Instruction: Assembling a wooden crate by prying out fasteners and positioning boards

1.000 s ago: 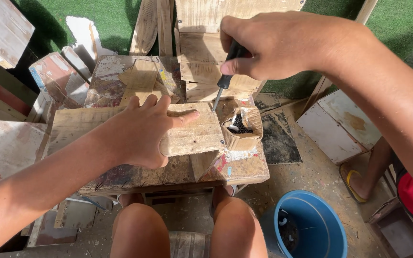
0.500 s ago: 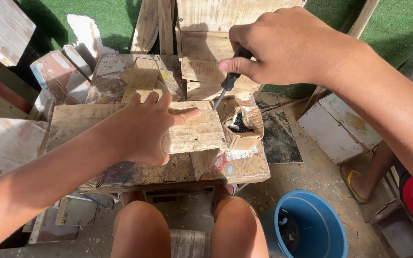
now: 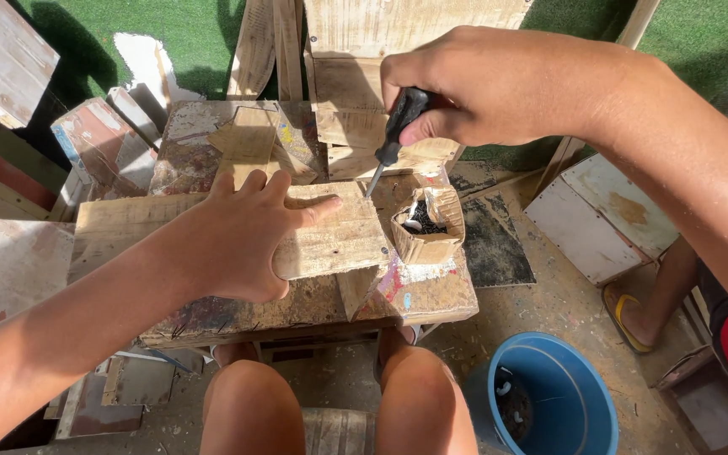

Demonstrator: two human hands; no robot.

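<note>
My left hand (image 3: pixel 242 236) lies flat, fingers spread, on a pale wooden plank (image 3: pixel 330 240) that rests across a worn, paint-stained workbench (image 3: pixel 238 312). My right hand (image 3: pixel 499 84) grips the black handle of a screwdriver (image 3: pixel 391 139). Its metal tip points down at the plank's far right corner, just beyond my left fingertips. A small torn cardboard box (image 3: pixel 428 226) holding dark screws sits on the bench right beside the plank's end.
A blue bucket (image 3: pixel 554 400) stands on the dusty floor at lower right. Wooden boards and pallet pieces (image 3: pixel 10 59) lean around the bench on the left and behind. Another person's foot in a sandal (image 3: pixel 634 312) is at right. My knees (image 3: pixel 339 404) are under the bench.
My right hand has shifted slightly with the screwdriver, its tip staying at the plank's far right corner. The left hand remains pressed on the plank.
</note>
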